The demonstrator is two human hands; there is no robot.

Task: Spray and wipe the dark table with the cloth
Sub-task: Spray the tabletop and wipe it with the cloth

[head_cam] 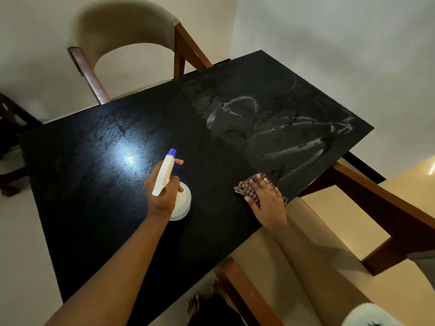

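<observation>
The dark table (98, 184) fills the middle of the view, with wet streaks across its right half and a bright light reflection left of centre. My left hand (162, 191) grips a white spray bottle (182, 203) with a blue nozzle, held just above the table's middle, nozzle pointing away from me. My right hand (266, 198) lies flat, fingers spread, pressing a checked cloth (244, 188) onto the table near its right front edge.
A beige chair with a wooden frame (131, 27) stands at the table's far side. Another wooden chair (367, 203) sits at the right, close under my right arm. A dark chair (11, 128) is at the far left. My feet (200, 302) show below.
</observation>
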